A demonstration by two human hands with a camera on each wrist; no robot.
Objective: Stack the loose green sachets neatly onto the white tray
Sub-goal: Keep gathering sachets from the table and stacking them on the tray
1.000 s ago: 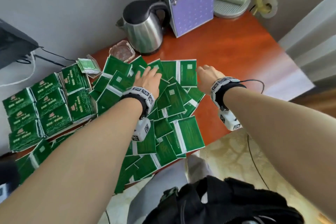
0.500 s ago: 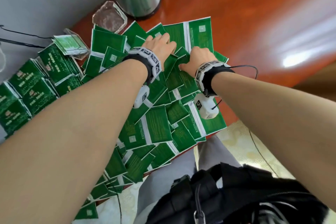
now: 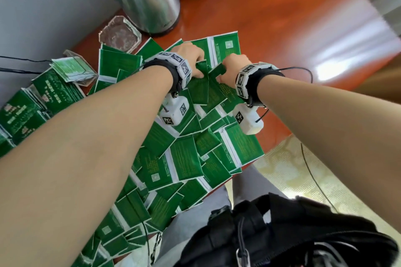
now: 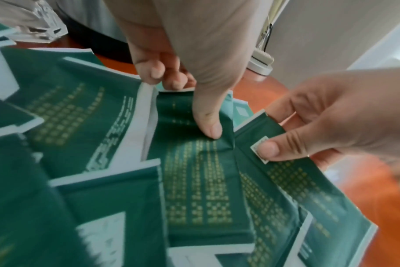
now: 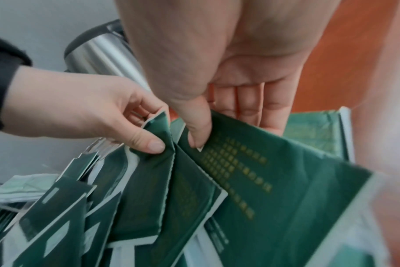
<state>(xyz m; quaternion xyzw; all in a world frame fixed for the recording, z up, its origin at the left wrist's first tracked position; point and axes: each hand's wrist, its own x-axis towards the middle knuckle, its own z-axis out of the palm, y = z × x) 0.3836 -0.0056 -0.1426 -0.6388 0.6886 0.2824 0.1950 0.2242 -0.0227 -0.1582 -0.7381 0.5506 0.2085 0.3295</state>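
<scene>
We reach both bare forearms forward, wrists close together, each wearing a black band. Our left hand (image 3: 191, 54) curls its fingers under and presses its thumb (image 4: 208, 124) down in a pinch. Our right hand (image 3: 235, 65), just beside it, pinches too, thumb (image 5: 198, 134) on top, fingers (image 5: 251, 106) extended beneath.

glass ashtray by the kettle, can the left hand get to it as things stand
Probably yes, once freed: the left hand pinches a sachet, but the glass ashtray sits near beside the kettle, nothing between.
</scene>
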